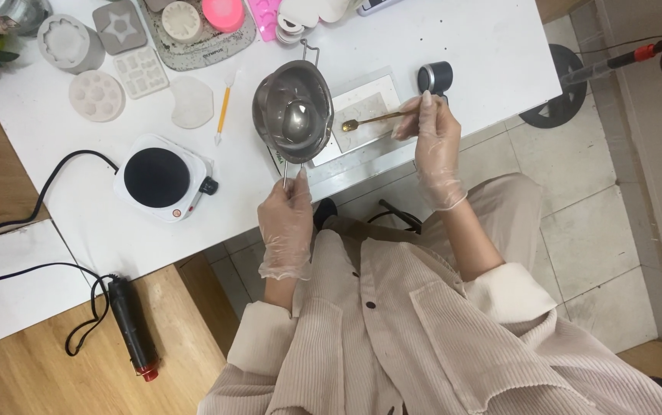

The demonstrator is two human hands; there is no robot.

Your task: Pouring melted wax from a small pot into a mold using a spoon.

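My left hand [288, 215], in a clear thin glove, grips the handle of a small steel melting pot [292, 107] and holds it above the white table [461, 46]. Something pale and shiny lies in the pot's bottom. My right hand [432, 138], also gloved, pinches the stem of a gold spoon [368, 121]; the spoon's bowl points at the pot's right rim, just outside it. Under pot and spoon sits a flat digital scale [365, 107]. A short dark cylinder [435, 77] stands just beyond my right fingertips.
A small white electric hot plate [160, 178] sits left of the pot, its black cord trailing off the table. Behind lie several silicone moulds [97, 95], a pale slab [191, 101] and an orange-handled tool [223, 109]. A black and red hand tool [133, 327] lies on the wooden floor.
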